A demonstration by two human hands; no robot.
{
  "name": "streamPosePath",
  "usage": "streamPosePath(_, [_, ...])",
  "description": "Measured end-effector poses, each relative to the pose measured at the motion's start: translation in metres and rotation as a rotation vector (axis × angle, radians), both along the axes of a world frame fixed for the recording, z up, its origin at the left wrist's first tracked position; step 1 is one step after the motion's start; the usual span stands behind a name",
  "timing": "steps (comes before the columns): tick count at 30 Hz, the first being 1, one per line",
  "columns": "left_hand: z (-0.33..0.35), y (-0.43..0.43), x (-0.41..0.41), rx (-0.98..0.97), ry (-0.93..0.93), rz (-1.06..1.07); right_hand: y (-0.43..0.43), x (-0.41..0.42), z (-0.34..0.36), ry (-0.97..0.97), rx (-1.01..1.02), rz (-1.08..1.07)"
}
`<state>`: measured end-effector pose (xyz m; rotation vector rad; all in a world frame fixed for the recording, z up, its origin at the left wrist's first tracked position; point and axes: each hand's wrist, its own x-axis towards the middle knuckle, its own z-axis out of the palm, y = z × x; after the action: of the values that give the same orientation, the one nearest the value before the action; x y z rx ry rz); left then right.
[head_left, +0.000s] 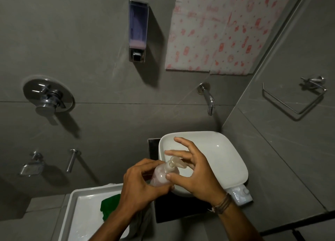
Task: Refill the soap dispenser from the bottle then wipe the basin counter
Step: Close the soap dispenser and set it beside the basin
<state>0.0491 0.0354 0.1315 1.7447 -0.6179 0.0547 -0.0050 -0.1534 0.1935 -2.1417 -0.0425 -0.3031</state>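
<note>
Scanning L to R: chrome shower mixer [48,97] on the wall, then lower down a white tray [76,213] w/ a green cloth [109,205] lying in it. Left hand [139,184] is wrapped round the body of the pump bottle [163,175], holding it up over the front rim of the white basin [226,159]. Bottle is clear, w/ pinkish soap inside. Right hand [195,171] has thumb and fingers at the pump head, other fingers spread, so prob. unscrewing the pump, though I can't tell how firm the grip is. Wall soap dispenser [138,30] hangs well above, top looks open, only a thin purple layer at the bottom. Spout [208,101] sits above the basin, towel ring [293,97] far right.

Progress, as I judge it: early stage. Nothing poured yet, dispenser approx. empty, wiping of the dark worktop [181,211] not begun, cloth untouched.

No readable brand or label on bottle or dispenser; small white item [240,195] by the basin has marks too blurred to read.
</note>
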Motion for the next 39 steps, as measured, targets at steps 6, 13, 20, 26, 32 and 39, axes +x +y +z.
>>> streamPosePath(6, [-0.004,-0.004,-0.002,-0.006,0.014,-0.018,0.005,-0.003,0.0,-0.039,-0.035,-0.109])
streamPosePath(13, [-0.014,-0.001,-0.005,-0.039,0.058,-0.088,0.001,-0.017,0.001,0.068,0.047,0.103])
streamPosePath(20, [-0.029,0.003,-0.003,-0.024,0.112,-0.163,0.006,-0.028,-0.002,0.112,0.119,0.061])
streamPosePath(26, [-0.041,0.003,-0.004,-0.014,0.109,-0.192,0.006,-0.032,-0.011,0.148,0.163,0.043])
streamPosePath(32, [-0.067,-0.001,-0.01,-0.024,0.149,-0.184,-0.019,-0.049,-0.06,0.314,0.254,0.006])
streamPosePath(39, [-0.154,-0.02,-0.027,0.11,0.303,-0.124,-0.019,-0.058,-0.176,0.526,0.297,-0.159])
